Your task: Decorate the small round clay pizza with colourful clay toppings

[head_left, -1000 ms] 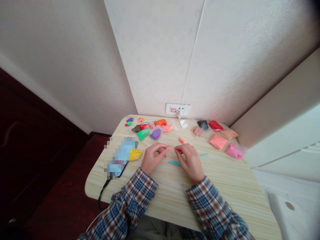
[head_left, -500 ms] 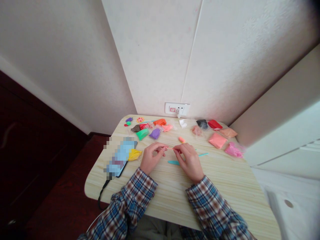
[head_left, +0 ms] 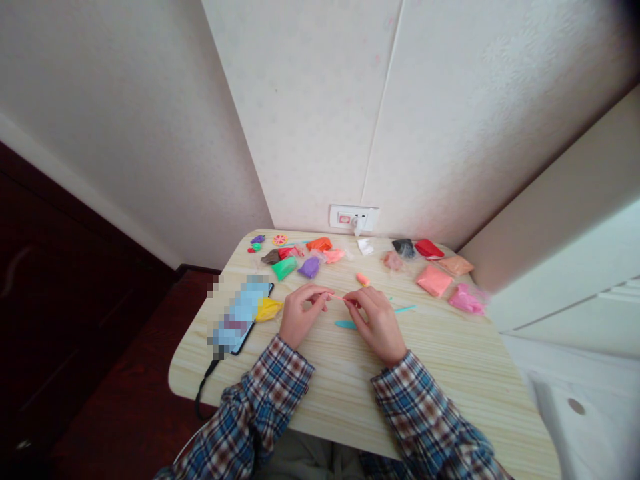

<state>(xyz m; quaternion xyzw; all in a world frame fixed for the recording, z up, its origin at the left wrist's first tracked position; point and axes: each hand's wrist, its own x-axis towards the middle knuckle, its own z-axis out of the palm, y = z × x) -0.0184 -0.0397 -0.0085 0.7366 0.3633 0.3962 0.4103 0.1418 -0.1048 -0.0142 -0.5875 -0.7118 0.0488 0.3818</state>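
Between my hands stretches a thin pinkish-orange strand of modelling clay (head_left: 337,297). My left hand (head_left: 302,315) pinches its left end between thumb and fingers, while my right hand (head_left: 376,323) pinches the other end. Under the right hand lies a light-blue modelling tool (head_left: 345,325), partly covered by the palm. A second thin blue stick (head_left: 405,309) pokes out to the right of that hand. Just beyond the hands rests a small orange clay roll (head_left: 363,280). A yellow clay packet (head_left: 269,309) sits to the left of my left hand.
A phone (head_left: 243,317) with a cable lies at the table's left. Along the back are a green packet (head_left: 285,269), a purple packet (head_left: 309,268) and small clay pieces (head_left: 257,243). Salmon (head_left: 435,281) and pink (head_left: 468,299) packets lie at right. A wall socket (head_left: 353,218) is behind.
Both hands keep their pinch on the clay strand, with only a very slight shift of the fingers. The view has moved a little; the other things lie where they were.
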